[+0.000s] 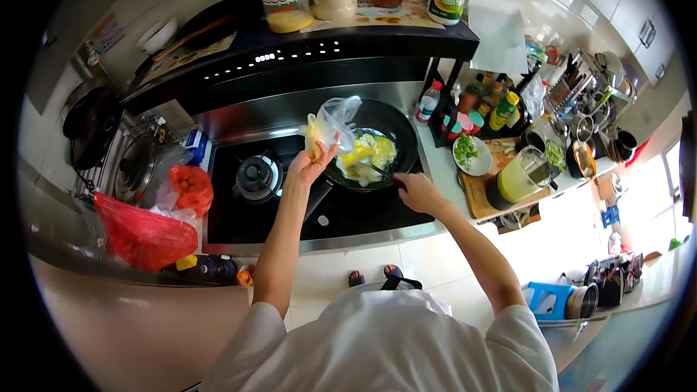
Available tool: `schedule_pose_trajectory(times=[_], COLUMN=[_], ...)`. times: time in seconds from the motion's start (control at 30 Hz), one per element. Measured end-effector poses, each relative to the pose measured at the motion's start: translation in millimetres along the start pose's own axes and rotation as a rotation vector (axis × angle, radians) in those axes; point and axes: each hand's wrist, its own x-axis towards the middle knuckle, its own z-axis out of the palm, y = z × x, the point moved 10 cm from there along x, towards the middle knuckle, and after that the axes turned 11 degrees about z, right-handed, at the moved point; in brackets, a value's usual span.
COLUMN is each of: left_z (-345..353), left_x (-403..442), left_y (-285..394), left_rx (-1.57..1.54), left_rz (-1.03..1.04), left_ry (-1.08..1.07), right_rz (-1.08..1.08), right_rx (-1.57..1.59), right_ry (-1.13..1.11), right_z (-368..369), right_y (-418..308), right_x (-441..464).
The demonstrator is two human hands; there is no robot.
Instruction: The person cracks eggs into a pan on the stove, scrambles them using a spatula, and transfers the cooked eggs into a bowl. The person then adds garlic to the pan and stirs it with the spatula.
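My left hand (312, 163) is closed on a clear plastic bag (338, 117) with something pale yellow in it, held up at the left rim of a black wok (396, 120). In the wok lies a yellow and whitish food (374, 151) that looks like egg. My right hand (417, 192), fingers wrapped round a dark handle, is at the wok's lower right edge; the utensil's thin shaft (379, 170) reaches into the food. The wok sits on the right side of the black stove (290, 229).
Left of the wok is a bare burner (255, 176). Red bags (145, 232) lie at the far left. To the right stand a plate of chopped greens (472, 156), a cutting board (475, 192), a blender jug (521, 176) and bottles (502, 110). The range hood (290, 51) overhangs the stove's back.
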Motion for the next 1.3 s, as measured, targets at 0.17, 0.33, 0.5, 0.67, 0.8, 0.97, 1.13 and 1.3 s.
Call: schedule_pose_trajectory(times=[0.17, 0.33, 0.5, 0.67, 0.8, 0.97, 1.13, 1.3], left_z=[3.5, -4.6, -14.2, -46.4, -89.3, -186.6, -308.7, -453.8], left_x=[-16.9, -31.3, -45.7, -46.0, -28.6, 4.6, 35.9, 125.8], left_y=[-28.2, -56.1, -116.6, -196.4, -278.7, -392.6, -500.6, -534.2], left_rx=[-0.148, -0.127, -0.080, -0.091, -0.064, 0.070, 0.104, 0.738], left_rz=[-0.053, -0.046, -0.089, -0.123, -0.169, -0.298, -0.583, -0.510], left_ry=[0.051, 0.032, 0.050, 0.125, 0.192, 0.312, 0.473, 0.365], right_rz=[0.133, 0.121, 0.169, 0.078, 0.107, 0.071, 0.273, 0.625], right_rx=[-0.012, 0.002, 0.084, 0.142, 0.437, 1.701, 1.831, 1.525], right_ry=[0.112, -0.019, 0.029, 0.043, -0.038, -0.275, 0.035, 0.343], right_z=[16.5, 15.2, 24.8, 26.5, -22.4, -58.3, -73.7, -66.7], right_y=[32.6, 24.0, 42.1, 84.4, 154.6, 271.9, 393.5, 500.3], right_x=[18.6, -25.6, 7.1, -14.0, -67.8, -166.7, -248.8, -289.1])
